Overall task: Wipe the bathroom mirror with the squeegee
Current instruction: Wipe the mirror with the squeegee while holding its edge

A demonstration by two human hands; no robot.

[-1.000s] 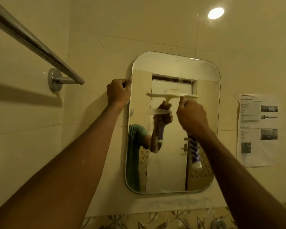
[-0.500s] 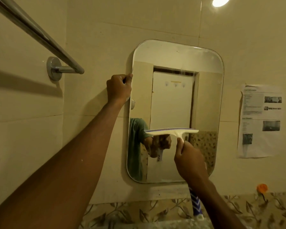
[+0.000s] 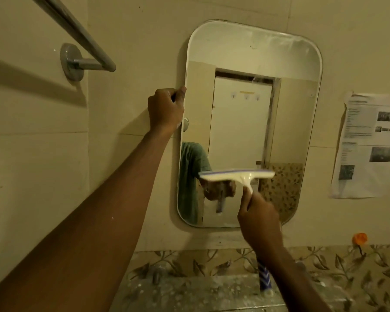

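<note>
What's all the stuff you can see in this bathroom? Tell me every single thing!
mirror: one, silvery with rounded corners, on the wall in the middle
squeegee: one, white with a bluish blade edge, level, in front of the mirror's lower part
towel bar: one, shiny metal, upper left wall
printed paper: one, white with small pictures, on the wall right of the mirror
orange hook: one, orange, low on the right wall
leaf tiles: one band, brown and beige, below the mirror
left hand: one, grips the mirror's left edge
right hand: one, holds the squeegee's handle
</note>
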